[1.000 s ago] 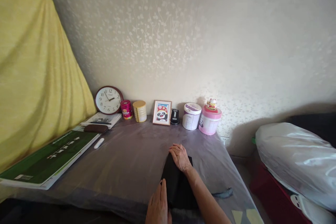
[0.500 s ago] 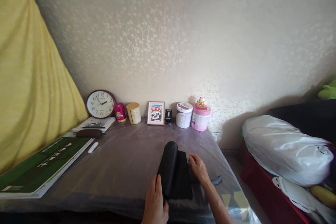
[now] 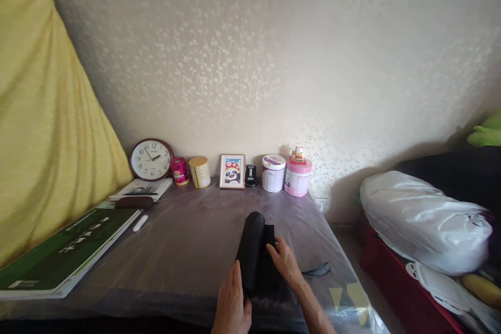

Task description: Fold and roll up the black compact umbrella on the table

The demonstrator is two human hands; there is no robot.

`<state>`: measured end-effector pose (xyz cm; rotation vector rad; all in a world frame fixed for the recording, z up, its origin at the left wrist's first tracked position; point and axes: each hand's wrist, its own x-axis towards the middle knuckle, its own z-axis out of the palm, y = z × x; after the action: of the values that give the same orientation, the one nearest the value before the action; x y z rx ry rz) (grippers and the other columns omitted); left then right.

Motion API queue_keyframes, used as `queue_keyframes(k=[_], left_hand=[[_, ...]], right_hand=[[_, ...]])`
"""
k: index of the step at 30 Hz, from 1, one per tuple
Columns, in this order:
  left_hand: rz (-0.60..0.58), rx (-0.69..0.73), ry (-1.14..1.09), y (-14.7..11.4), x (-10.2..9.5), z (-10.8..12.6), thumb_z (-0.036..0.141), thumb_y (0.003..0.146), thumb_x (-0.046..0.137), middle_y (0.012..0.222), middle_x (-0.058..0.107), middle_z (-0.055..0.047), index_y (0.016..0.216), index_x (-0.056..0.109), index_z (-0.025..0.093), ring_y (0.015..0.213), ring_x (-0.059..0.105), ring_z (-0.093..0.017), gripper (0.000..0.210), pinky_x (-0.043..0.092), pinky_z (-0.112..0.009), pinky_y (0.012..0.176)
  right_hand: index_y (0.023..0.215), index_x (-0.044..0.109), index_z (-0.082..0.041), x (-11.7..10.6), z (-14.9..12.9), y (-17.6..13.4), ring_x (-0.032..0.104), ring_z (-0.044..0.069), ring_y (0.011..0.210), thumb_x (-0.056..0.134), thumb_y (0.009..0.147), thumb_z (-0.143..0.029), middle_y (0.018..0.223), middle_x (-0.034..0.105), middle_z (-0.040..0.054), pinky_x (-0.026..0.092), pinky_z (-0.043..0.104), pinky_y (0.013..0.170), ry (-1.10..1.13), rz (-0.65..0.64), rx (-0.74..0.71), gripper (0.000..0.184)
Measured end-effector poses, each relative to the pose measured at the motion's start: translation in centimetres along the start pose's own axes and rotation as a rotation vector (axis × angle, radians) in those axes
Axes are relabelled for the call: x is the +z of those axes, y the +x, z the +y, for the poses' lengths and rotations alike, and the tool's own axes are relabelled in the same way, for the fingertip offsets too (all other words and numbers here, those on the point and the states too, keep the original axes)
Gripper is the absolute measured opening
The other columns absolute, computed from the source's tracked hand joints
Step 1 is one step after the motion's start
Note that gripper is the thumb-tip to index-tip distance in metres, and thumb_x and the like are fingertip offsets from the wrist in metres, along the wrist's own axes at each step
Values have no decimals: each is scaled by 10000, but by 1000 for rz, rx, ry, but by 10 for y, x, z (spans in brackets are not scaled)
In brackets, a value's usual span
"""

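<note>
A black roll [image 3: 251,250] of sheet-like material lies lengthwise near the front of the table, with a flat flap [image 3: 268,277] spread out along its right side. My left hand [image 3: 231,300] grips the roll's near left end, fingers along its side and thumb at the near end. My right hand [image 3: 285,260] is at the flap's right edge, with its fingers bent and the thumb on the black material. The undersides of the fingers are hidden. A small grey-blue strip [image 3: 319,270] rests on the table right of my right wrist.
Along the wall stand a clock [image 3: 152,159], a pink can [image 3: 179,171], a yellow-lidded tin [image 3: 200,172], a framed panda picture [image 3: 232,171] and two tubs [image 3: 273,173]. A green book [image 3: 66,250] lies left; a white plastic bag [image 3: 422,222] sits beyond the table's right edge.
My right hand has moved left, onto the flap, and less of the flap shows now. My left hand stays on the roll. The view has shifted slightly.
</note>
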<state>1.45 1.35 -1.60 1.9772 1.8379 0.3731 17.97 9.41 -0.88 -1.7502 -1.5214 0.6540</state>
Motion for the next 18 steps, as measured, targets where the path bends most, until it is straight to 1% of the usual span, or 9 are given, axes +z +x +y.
queue_keyframes(k=[4,7,9,14,16,18], left_hand=[[25,10,15,1,0,-1,43,682,412,1452,262,-171,1375,154,-10,1331,273,-219,741,226,-308,1086],[38,17,41,3,3,-5,60,688,414,1436,292,-181,1369,169,-19,1316,305,-223,728,259,-313,1075],[52,27,56,5,7,-9,72,685,420,1429,307,-183,1363,192,-21,1312,314,-224,722,268,-312,1074],[129,57,-6,8,16,-19,99,667,435,1412,343,-177,1364,219,20,1300,335,-239,734,293,-362,1067],[131,61,-11,8,16,-20,101,665,430,1409,356,-165,1369,214,42,1298,340,-228,740,288,-364,1068],[123,55,-3,7,13,-19,99,658,431,1405,360,-170,1363,224,28,1296,344,-224,738,282,-350,1070]], right_hand=[[1094,580,-125,12,-19,4,634,237,909,490,773,-307,889,688,96,460,289,759,93,-9,-9,379],[1117,572,-105,22,-35,6,626,240,949,508,763,-290,952,682,122,460,282,772,143,-17,-20,405],[1127,566,-102,29,-41,6,632,240,936,513,760,-279,957,681,129,460,282,765,137,-18,-20,411],[1101,579,-124,36,-48,7,648,230,862,529,751,-270,865,688,96,464,279,735,75,-1,-35,383],[1094,573,-121,36,-50,6,650,221,815,528,752,-268,806,681,80,470,279,715,55,-26,-56,375],[1072,567,-120,35,-52,5,646,203,747,516,759,-271,733,662,55,479,275,676,58,-57,-100,351]])
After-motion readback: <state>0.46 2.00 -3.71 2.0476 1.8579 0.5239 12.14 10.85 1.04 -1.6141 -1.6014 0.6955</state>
